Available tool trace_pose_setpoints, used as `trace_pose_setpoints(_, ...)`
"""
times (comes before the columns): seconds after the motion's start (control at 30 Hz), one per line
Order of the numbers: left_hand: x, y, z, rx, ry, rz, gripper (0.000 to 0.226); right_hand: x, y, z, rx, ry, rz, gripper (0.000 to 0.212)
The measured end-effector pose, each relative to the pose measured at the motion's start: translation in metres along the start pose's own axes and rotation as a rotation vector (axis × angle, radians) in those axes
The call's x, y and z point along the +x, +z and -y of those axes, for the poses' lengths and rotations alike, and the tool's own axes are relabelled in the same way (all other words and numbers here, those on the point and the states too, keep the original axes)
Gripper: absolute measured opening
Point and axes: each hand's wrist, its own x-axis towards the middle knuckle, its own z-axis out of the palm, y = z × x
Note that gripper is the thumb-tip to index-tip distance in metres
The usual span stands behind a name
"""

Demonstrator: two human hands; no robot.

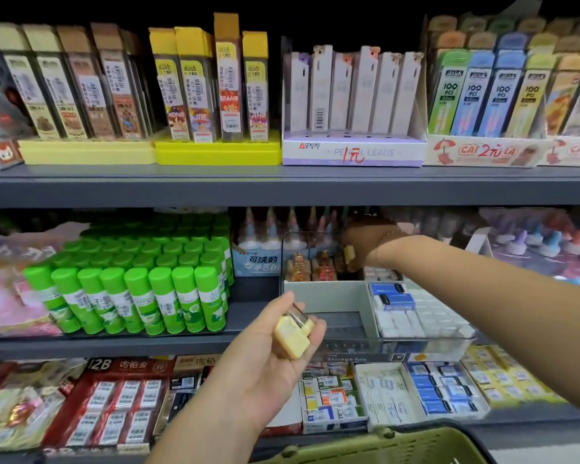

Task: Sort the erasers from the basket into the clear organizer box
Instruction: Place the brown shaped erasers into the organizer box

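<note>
Placing looks to be the step in hand: the right hand (369, 242), fingers curled downward, pinches one yellow eraser (349, 254) over the back row of the clear organizer box (327, 294), just beside the orange pieces (322, 267). Nearer and lower, the left hand (268, 356), palm up, cradles spare erasers (293, 334) in bent fingers. The next move probably calls for lowering into a narrow gap, and the shelf (282, 185) above crowds the wrist. The basket (382, 447) sits beneath both arms, and glue sticks (131, 296) stand left of the left hand.
</note>
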Motion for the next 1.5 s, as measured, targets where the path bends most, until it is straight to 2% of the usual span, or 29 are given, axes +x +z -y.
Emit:
trace_pose_setpoints(0.17, -0.001, -0.001, 0.002, -0.015, -0.006, 0.001, 0.043, -0.003, -0.001, 0.004, -0.079, -0.002, 0.016, 0.021)
trace_pose_setpoints(0.37, -0.003, -0.001, 0.002, -0.013, -0.018, -0.003, 0.047, -0.006, -0.006, 0.005, 0.04, -0.064, 0.018, 0.027)
trace_pose_setpoints(0.5, -0.003, 0.0, 0.0, -0.041, -0.021, 0.001, 0.053, -0.003, -0.006, -0.005, 0.077, -0.072, 0.009, 0.022)
trace_pose_setpoints(0.63, -0.003, 0.0, 0.001, -0.043, -0.029, -0.006, 0.05, 0.003, -0.005, -0.004, 0.125, -0.128, 0.03, 0.037)
trace_pose_setpoints(0.8, -0.003, 0.0, 0.001, -0.033, -0.03, -0.002, 0.05, 0.002, -0.005, -0.004, 0.251, -0.137, 0.144, 0.052)
trace_pose_setpoints(0.9, -0.003, -0.001, 0.001, -0.029, -0.021, -0.011, 0.05, 0.002, -0.002, -0.001, 0.247, -0.1, 0.187, 0.046)
trace_pose_setpoints(0.97, -0.002, -0.002, 0.002, -0.025, -0.023, -0.017, 0.05, 0.001, -0.002, -0.002, 0.215, -0.068, 0.275, 0.042)
trace_pose_setpoints(1.03, -0.002, -0.001, 0.003, -0.025, -0.029, -0.016, 0.051, -0.001, -0.004, -0.005, 0.226, -0.058, 0.358, 0.052)
trace_pose_setpoints(1.13, -0.002, 0.0, 0.005, -0.028, -0.032, -0.012, 0.053, 0.002, -0.003, -0.013, 0.296, -0.151, 0.21, 0.043)
trace_pose_setpoints(1.2, -0.002, 0.0, 0.005, -0.027, -0.03, -0.011, 0.051, 0.005, -0.002, -0.017, 0.33, -0.124, 0.149, 0.034)
trace_pose_setpoints(1.3, -0.002, -0.002, 0.004, -0.03, -0.031, -0.011, 0.051, 0.009, 0.001, -0.021, 0.262, -0.069, 0.103, 0.038)
trace_pose_setpoints(1.5, 0.0, -0.002, 0.005, -0.026, -0.034, -0.009, 0.052, 0.009, 0.012, -0.013, 0.208, -0.124, 0.03, 0.047)
